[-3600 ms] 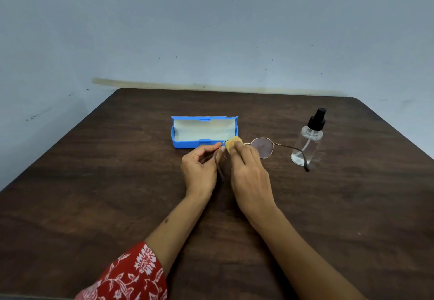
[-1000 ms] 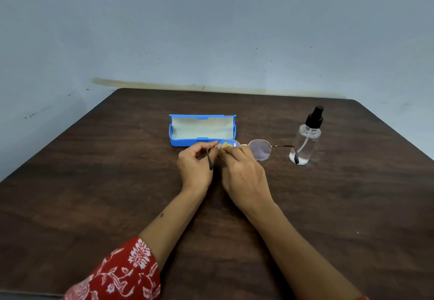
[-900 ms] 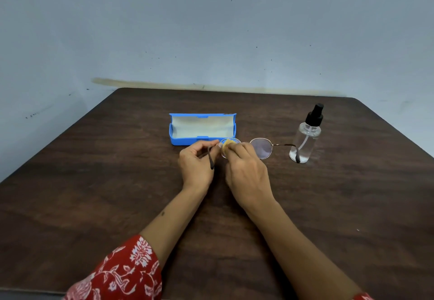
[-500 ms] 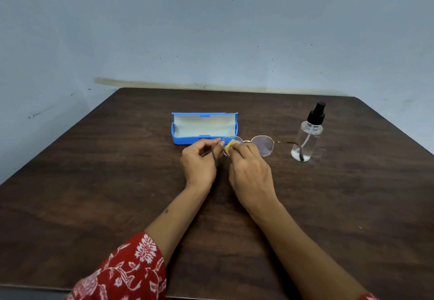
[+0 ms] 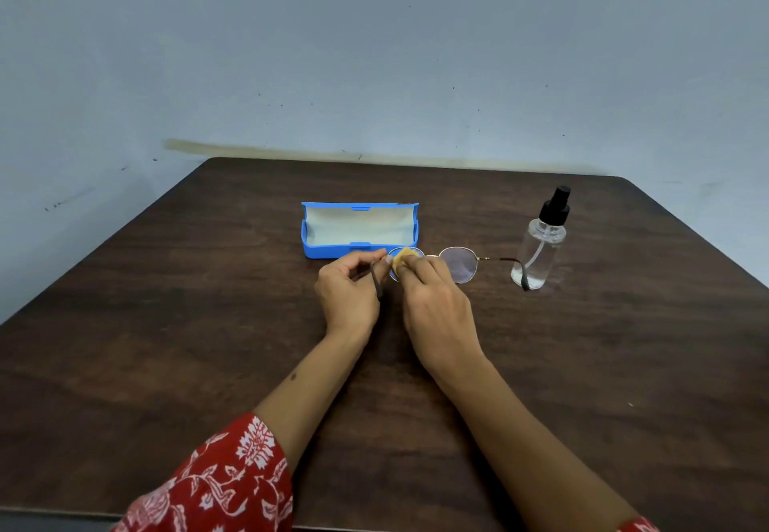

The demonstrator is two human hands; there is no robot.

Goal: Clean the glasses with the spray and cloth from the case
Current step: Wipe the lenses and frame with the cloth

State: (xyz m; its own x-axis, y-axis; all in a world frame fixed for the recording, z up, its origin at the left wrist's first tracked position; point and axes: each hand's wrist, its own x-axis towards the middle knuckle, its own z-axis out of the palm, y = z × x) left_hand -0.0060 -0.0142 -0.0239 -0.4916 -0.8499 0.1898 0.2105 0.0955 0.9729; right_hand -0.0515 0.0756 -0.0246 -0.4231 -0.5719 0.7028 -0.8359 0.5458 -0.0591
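Thin-framed round glasses (image 5: 457,263) are held above the table's middle. My left hand (image 5: 349,292) pinches their left edge by the hinge, and the dark left temple hangs down beside my fingers. My right hand (image 5: 432,302) pinches a small yellow cloth (image 5: 401,257) onto the left lens. The right lens is uncovered, and its temple reaches toward the clear spray bottle (image 5: 541,246) with a black pump top. An open blue case (image 5: 360,229) with a pale lining sits just behind my hands.
The dark wooden table (image 5: 166,344) stands against a pale blue wall. The spray bottle stands upright to the right of the glasses. A red floral sleeve (image 5: 220,481) covers my left upper arm at the near edge.
Both hands have kept their hold on the glasses and cloth. The cloth has shifted slightly over the left lens, and the glasses have tilted a little.
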